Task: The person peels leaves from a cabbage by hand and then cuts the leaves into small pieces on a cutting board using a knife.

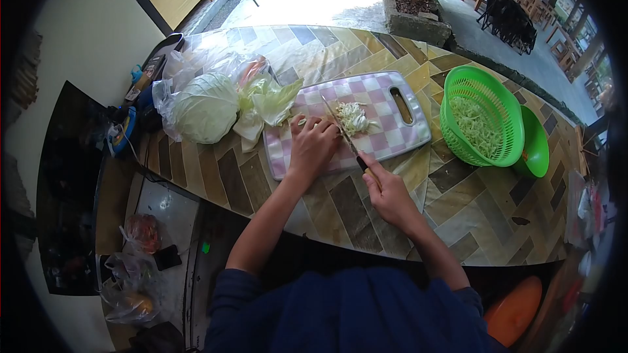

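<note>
My right hand (389, 195) is wrapped round the dark handle of a knife (345, 136). Its blade points away from me across a pink-and-white checked cutting board (386, 138). Just left of the blade, my left hand (315, 147) presses down with curled fingers on a piece of cabbage, mostly hidden beneath them. Shredded cabbage (354, 119) lies in a small heap on the board, right of the blade. A whole cabbage (207, 108) rests on the table left of the board, with loose cabbage leaves (267, 99) between them.
A green basket (451, 132) with shredded cabbage stands right of the board, beside a green bowl (538, 147). Clear plastic bags (226, 65) lie behind the whole cabbage. The tiled table (353, 216) has a curved far edge; a planter (418, 26) stands beyond it.
</note>
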Action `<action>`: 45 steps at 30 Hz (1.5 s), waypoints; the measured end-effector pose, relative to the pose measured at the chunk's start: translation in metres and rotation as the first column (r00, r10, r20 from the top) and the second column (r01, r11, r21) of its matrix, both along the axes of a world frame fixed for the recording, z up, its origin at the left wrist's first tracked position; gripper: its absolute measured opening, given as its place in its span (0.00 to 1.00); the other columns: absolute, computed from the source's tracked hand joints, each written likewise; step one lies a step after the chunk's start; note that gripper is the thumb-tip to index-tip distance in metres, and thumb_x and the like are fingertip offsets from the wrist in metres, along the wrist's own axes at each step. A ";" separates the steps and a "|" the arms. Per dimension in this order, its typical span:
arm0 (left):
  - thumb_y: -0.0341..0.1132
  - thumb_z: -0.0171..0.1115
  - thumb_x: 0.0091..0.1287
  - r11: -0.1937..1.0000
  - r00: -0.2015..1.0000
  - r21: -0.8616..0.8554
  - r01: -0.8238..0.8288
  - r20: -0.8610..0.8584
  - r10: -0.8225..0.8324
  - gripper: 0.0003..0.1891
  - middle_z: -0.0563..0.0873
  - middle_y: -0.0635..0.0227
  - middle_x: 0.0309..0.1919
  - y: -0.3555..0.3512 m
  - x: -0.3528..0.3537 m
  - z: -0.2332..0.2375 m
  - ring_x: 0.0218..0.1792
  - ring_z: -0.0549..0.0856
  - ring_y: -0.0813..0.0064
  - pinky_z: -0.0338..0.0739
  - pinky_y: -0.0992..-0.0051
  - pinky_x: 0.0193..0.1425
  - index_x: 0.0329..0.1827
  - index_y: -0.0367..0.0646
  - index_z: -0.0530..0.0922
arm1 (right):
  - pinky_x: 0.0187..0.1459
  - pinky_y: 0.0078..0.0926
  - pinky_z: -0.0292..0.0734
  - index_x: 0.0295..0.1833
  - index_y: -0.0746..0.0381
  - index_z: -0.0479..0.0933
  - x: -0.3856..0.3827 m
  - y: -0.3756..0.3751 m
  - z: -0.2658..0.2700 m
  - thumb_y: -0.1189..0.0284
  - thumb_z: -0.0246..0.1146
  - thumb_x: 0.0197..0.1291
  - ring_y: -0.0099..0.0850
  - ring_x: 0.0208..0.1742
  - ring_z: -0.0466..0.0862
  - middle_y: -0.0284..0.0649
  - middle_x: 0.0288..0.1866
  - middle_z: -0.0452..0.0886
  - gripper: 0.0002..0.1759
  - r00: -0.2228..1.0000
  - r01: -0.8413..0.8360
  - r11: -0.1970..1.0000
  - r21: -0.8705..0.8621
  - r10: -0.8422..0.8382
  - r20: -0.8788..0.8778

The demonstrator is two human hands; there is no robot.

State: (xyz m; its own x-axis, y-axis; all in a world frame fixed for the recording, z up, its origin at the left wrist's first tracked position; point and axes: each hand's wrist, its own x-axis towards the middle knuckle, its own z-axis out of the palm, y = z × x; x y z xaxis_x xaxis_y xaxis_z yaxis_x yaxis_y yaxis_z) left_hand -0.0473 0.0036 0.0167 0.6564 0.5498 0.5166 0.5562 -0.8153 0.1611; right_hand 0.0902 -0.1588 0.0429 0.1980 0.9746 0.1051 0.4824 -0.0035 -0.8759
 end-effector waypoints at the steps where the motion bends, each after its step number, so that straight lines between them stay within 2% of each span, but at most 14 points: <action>1: 0.39 0.63 0.62 1.000 1.000 -0.021 -0.021 0.010 0.022 0.05 0.86 0.76 0.39 -0.001 0.002 0.000 0.50 0.82 0.71 0.56 0.58 0.68 0.37 0.50 0.83 | 0.33 0.26 0.71 0.73 0.54 0.66 0.000 0.000 0.002 0.74 0.54 0.70 0.27 0.25 0.69 0.47 0.28 0.75 0.26 1.000 0.000 1.000 -0.003 0.000 -0.005; 4: 0.39 0.63 0.62 0.994 0.997 -0.078 -0.073 0.010 0.074 0.05 0.86 0.75 0.39 -0.002 0.007 0.001 0.51 0.82 0.71 0.56 0.58 0.67 0.37 0.50 0.83 | 0.44 0.40 0.75 0.72 0.56 0.65 0.002 -0.003 0.022 0.72 0.54 0.70 0.55 0.40 0.82 0.60 0.38 0.80 0.25 0.996 -0.005 0.986 -0.166 -0.009 -0.086; 7: 0.38 0.63 0.62 0.991 0.996 -0.103 -0.088 -0.034 0.085 0.05 0.86 0.74 0.40 -0.001 0.006 0.003 0.51 0.81 0.72 0.56 0.58 0.67 0.37 0.49 0.83 | 0.43 0.40 0.75 0.72 0.55 0.65 0.003 -0.004 0.017 0.72 0.54 0.70 0.55 0.38 0.82 0.59 0.37 0.79 0.26 0.996 0.009 0.995 -0.096 -0.018 -0.084; 10: 0.37 0.63 0.61 0.995 0.998 -0.079 -0.066 -0.023 0.064 0.05 0.86 0.75 0.40 0.001 0.002 0.001 0.51 0.81 0.72 0.56 0.58 0.68 0.37 0.49 0.84 | 0.38 0.31 0.73 0.73 0.56 0.66 0.002 -0.003 0.004 0.73 0.54 0.70 0.34 0.29 0.76 0.51 0.31 0.78 0.26 0.997 0.011 0.999 -0.046 -0.015 -0.075; 13: 0.36 0.63 0.62 0.999 0.999 -0.030 -0.035 -0.009 0.035 0.06 0.86 0.75 0.41 0.000 0.000 -0.003 0.52 0.81 0.72 0.56 0.59 0.68 0.38 0.49 0.85 | 0.42 0.44 0.74 0.73 0.57 0.65 0.000 -0.004 0.005 0.72 0.53 0.70 0.57 0.38 0.80 0.60 0.36 0.79 0.26 0.997 -0.007 0.998 -0.064 0.002 -0.076; 16: 0.36 0.62 0.63 1.000 1.000 -0.005 -0.019 -0.025 0.019 0.07 0.85 0.74 0.43 -0.006 -0.001 -0.001 0.53 0.81 0.72 0.55 0.59 0.69 0.40 0.48 0.85 | 0.42 0.47 0.73 0.73 0.58 0.63 -0.004 -0.005 0.006 0.71 0.53 0.70 0.58 0.39 0.80 0.60 0.37 0.79 0.26 1.000 -0.026 0.997 -0.079 0.025 -0.011; 19: 0.36 0.61 0.64 1.000 0.999 -0.004 -0.003 -0.054 0.003 0.09 0.85 0.74 0.47 -0.018 -0.004 0.002 0.54 0.80 0.73 0.53 0.58 0.70 0.43 0.46 0.85 | 0.42 0.50 0.74 0.74 0.58 0.62 -0.011 -0.005 -0.002 0.71 0.52 0.70 0.58 0.39 0.80 0.59 0.38 0.79 0.27 0.993 -0.020 1.000 -0.019 0.021 0.113; 24: 0.38 0.61 0.66 0.999 0.993 0.003 0.039 -0.107 -0.038 0.11 0.85 0.74 0.51 -0.020 -0.013 -0.003 0.56 0.80 0.74 0.52 0.58 0.70 0.47 0.45 0.84 | 0.43 0.51 0.76 0.76 0.57 0.59 -0.019 -0.004 -0.011 0.71 0.51 0.70 0.58 0.38 0.81 0.59 0.37 0.78 0.29 0.982 -0.005 0.999 -0.052 0.015 0.186; 31: 0.38 0.60 0.67 0.998 0.999 -0.040 0.047 -0.026 -0.048 0.12 0.86 0.75 0.51 -0.018 -0.014 -0.007 0.55 0.80 0.74 0.54 0.59 0.70 0.50 0.47 0.84 | 0.42 0.52 0.77 0.76 0.57 0.58 -0.021 0.018 -0.017 0.72 0.51 0.70 0.59 0.38 0.81 0.58 0.38 0.78 0.30 0.972 0.012 0.997 -0.074 0.005 0.236; 34: 0.38 0.60 0.67 0.997 0.999 -0.066 0.046 -0.008 -0.046 0.12 0.87 0.74 0.50 -0.018 -0.014 -0.006 0.55 0.80 0.73 0.55 0.60 0.70 0.50 0.47 0.84 | 0.42 0.51 0.76 0.75 0.57 0.60 -0.018 0.014 -0.017 0.73 0.51 0.70 0.59 0.39 0.81 0.60 0.38 0.79 0.28 0.972 0.016 0.999 -0.052 -0.003 0.233; 40: 0.38 0.59 0.67 0.995 0.999 -0.094 0.038 0.039 -0.034 0.12 0.88 0.73 0.49 -0.018 -0.013 -0.009 0.54 0.81 0.71 0.56 0.62 0.70 0.49 0.47 0.86 | 0.43 0.48 0.74 0.73 0.58 0.64 -0.005 0.005 -0.005 0.74 0.52 0.70 0.57 0.40 0.81 0.61 0.38 0.80 0.26 0.997 0.019 0.999 0.028 -0.021 0.071; 45: 0.39 0.58 0.69 0.995 0.998 -0.086 0.039 0.047 -0.036 0.12 0.88 0.75 0.48 -0.017 -0.014 -0.013 0.54 0.81 0.73 0.55 0.60 0.70 0.48 0.47 0.85 | 0.42 0.48 0.73 0.73 0.58 0.64 -0.016 0.001 0.001 0.74 0.52 0.70 0.58 0.39 0.80 0.60 0.37 0.80 0.26 0.995 0.007 1.000 -0.013 -0.006 0.099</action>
